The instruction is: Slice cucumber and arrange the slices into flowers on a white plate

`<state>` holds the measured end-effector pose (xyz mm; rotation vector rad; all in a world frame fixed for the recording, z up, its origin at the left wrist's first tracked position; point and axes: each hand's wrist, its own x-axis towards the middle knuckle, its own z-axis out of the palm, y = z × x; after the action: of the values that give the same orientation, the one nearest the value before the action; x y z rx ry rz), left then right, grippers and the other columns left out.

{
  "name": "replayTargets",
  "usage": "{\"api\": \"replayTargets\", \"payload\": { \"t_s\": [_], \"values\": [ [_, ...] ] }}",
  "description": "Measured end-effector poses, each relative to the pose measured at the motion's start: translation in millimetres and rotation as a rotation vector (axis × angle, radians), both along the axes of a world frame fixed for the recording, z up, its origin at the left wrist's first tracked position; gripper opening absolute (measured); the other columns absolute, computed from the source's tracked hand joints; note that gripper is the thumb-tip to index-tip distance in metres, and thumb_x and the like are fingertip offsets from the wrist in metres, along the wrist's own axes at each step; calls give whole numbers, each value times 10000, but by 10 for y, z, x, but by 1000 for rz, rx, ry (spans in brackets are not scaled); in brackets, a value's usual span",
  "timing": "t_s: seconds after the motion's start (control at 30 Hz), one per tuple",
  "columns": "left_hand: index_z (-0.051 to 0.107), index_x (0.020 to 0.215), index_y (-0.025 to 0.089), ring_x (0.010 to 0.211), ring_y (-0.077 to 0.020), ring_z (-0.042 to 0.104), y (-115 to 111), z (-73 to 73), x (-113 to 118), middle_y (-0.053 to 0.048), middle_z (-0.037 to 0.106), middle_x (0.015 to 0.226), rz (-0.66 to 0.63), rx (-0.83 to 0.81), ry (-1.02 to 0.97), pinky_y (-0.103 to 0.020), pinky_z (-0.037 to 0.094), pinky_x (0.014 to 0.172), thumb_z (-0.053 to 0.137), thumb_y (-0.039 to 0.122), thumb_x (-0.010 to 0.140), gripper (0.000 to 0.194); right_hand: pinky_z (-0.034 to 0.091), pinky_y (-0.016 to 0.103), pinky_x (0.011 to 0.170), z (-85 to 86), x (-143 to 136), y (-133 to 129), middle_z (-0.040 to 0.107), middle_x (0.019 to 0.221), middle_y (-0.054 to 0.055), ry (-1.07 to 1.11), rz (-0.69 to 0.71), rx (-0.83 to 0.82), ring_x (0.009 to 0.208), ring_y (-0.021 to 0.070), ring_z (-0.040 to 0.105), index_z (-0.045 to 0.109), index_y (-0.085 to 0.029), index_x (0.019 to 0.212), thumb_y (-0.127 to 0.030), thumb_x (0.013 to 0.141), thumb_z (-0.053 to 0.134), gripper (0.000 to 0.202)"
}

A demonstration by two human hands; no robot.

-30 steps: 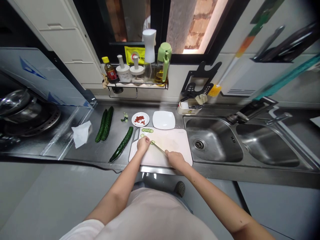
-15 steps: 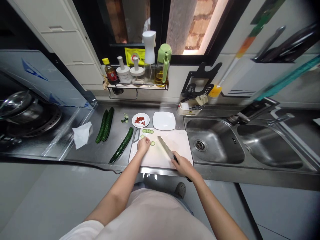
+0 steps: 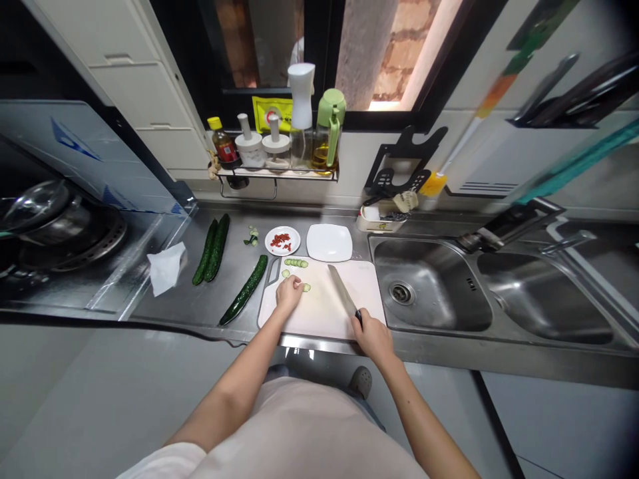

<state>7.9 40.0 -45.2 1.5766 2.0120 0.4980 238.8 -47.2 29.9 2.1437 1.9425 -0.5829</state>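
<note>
A white cutting board (image 3: 324,319) lies on the counter in front of me. My left hand (image 3: 288,294) is closed on its left part, fingertips pinched at a round cucumber slice (image 3: 306,288). Part of that grip is hidden by the fingers. In my right hand (image 3: 373,332) is the black handle of a knife (image 3: 342,289). Its blade points up and left, apart from the slice. Behind my left hand lie a row of cucumber slices (image 3: 296,263) and a single slice (image 3: 285,273). A whole cucumber (image 3: 243,291) rests just left of the board.
Behind the board stand a small plate with red pieces (image 3: 273,249) and a white square plate (image 3: 329,243). Further left are two cucumbers (image 3: 216,249), cucumber scraps (image 3: 252,235) and a paper towel (image 3: 166,268). A double sink (image 3: 429,283) borders the right; a rack (image 3: 279,174) holds bottles.
My right hand has moved the knife to the right, away from my left hand. My left hand stays at the slice. The view has shifted slightly.
</note>
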Motion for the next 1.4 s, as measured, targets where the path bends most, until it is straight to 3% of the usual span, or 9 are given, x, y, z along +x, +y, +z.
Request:
{"api": "replayTargets", "payload": {
  "t_s": [0.13,0.3,0.43,0.6,0.73,0.93,1.4],
  "values": [
    [662,1100,233,974,-204,582,-81,16,56,-66,654,973,-78,55,86,-288,404,845,522,345,878,286,363,291,706,-32,-2,-6,698,958,124,-5,-6,-17,909,244,654,526,-185,1127,-403,975,303,346],
    [672,1057,257,1030,-213,553,-125,49,104,-74,629,1040,-121,54,157,-301,396,860,495,328,902,246,384,297,733,-75,6,12,692,975,149,6,-44,-25,928,247,653,534,-165,1139,-390,973,297,366],
    [667,949,247,1006,-202,561,-95,77,123,-53,646,994,-81,44,131,-290,398,829,558,297,865,147,389,300,740,-80,13,18,692,984,146,3,-47,-35,936,247,652,529,-172,1149,-390,973,297,364],
    [645,854,241,830,-152,605,-26,91,79,3,686,864,9,-40,-53,-250,403,723,635,292,801,75,389,301,727,-80,20,29,694,981,141,-4,-40,-42,932,248,655,536,-179,1116,-393,972,302,349],
    [652,873,231,777,-141,619,65,92,-88,10,696,829,120,-23,-126,-236,410,695,649,319,785,124,392,302,730,-86,28,35,694,978,145,3,-34,-37,932,247,655,548,-173,1096,-388,970,300,352],
    [672,933,228,809,-154,630,205,83,-355,2,707,843,233,-1,-64,-238,417,716,627,294,780,173,395,303,754,-96,33,41,691,981,148,6,-27,-50,940,242,651,548,-172,1113,-384,972,303,353],
    [681,995,224,908,-182,621,219,61,-411,-27,709,927,198,-2,75,-247,420,794,564,237,807,222,394,306,741,-65,19,69,695,977,144,-1,-22,-70,936,244,655,532,-161,1088,-367,973,284,343]
  ]
}}
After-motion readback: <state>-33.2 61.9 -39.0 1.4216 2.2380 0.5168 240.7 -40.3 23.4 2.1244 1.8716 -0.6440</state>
